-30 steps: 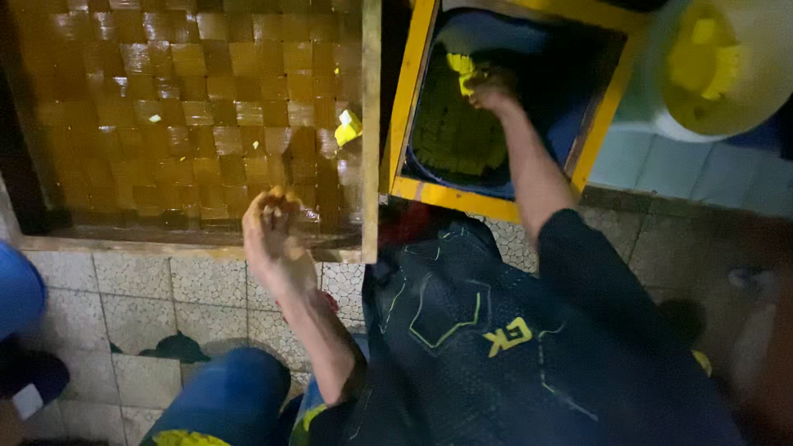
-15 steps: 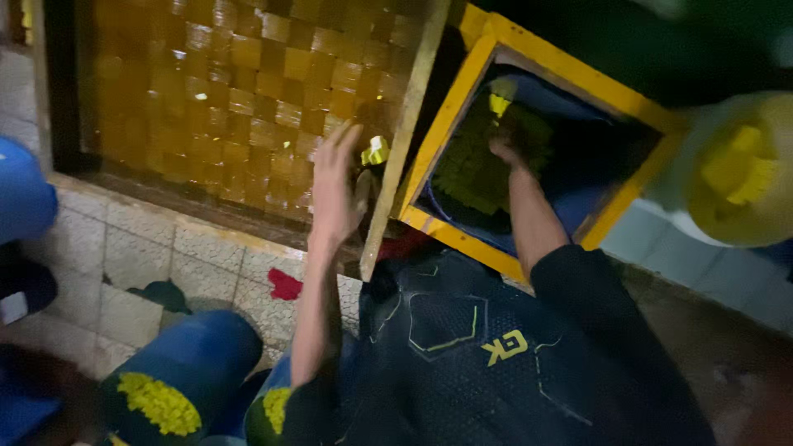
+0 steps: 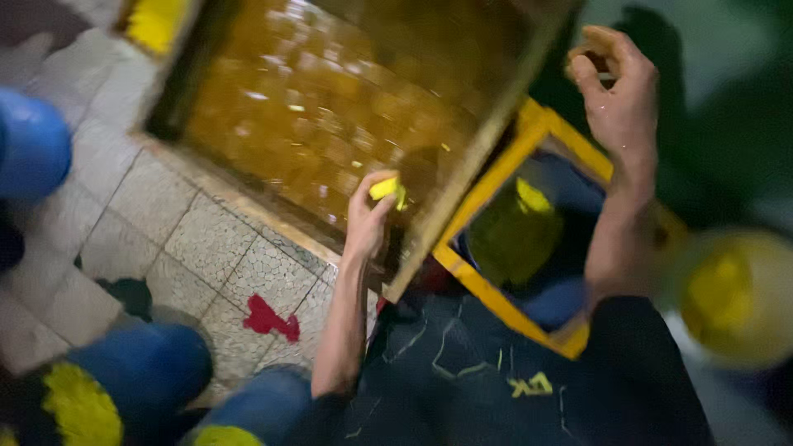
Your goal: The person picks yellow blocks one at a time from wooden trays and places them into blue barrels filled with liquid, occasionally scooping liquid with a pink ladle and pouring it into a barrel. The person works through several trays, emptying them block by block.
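Note:
My left hand [image 3: 366, 216] is closed on a small yellow piece [image 3: 386, 189] at the near right corner of a wooden-framed tray [image 3: 471, 177] filled with a grid of amber-brown blocks [image 3: 330, 99]. My right hand [image 3: 615, 91] is raised above the far corner of a yellow-framed box [image 3: 487, 285], fingers curled around something small and pale that I cannot make out. Inside the box lie a blue lining [image 3: 570, 198] and a yellow-green mass [image 3: 508, 239].
The tray and box rest on a pale tiled floor [image 3: 206, 239] with a red scrap [image 3: 268, 318] on it. Blue containers [image 3: 29, 144] stand at the left, one near bottom left holding yellow material [image 3: 78, 405]. A pale bucket [image 3: 731, 297] with yellow contents stands at right.
My left hand dropped from the tray's edge and closed on a yellow piece. My right hand rose out of the yellow-framed box. The view tilted and shifted.

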